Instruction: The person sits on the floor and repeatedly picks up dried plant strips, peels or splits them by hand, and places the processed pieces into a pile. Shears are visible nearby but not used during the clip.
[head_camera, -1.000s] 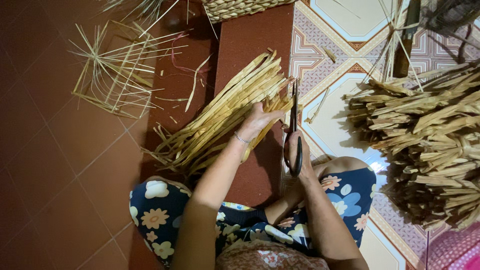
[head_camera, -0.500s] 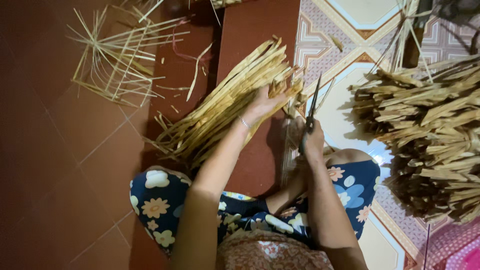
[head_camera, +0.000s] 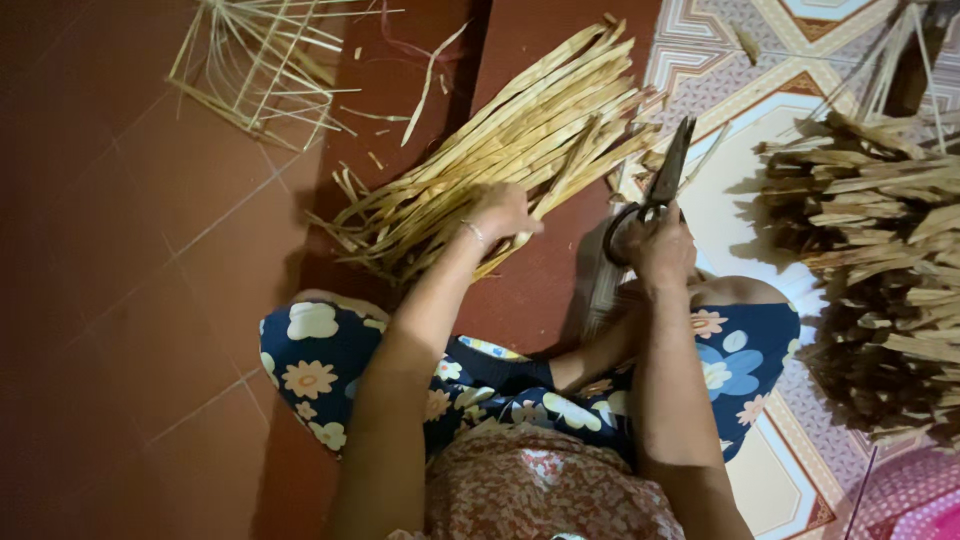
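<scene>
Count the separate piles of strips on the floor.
3. One bundle under the left hand, centre; one loose fan top left; one big heap at the right edge, partly cut off. The right hand holds scissors.

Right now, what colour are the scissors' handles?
Black, on the scissors in the right hand; the head view shows them.

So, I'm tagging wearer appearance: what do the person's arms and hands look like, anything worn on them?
Both arms are bare, with no sleeves showing. The left hand has a thin bracelet at the wrist. The right hand shows no glove and no ring that can be made out.
</scene>
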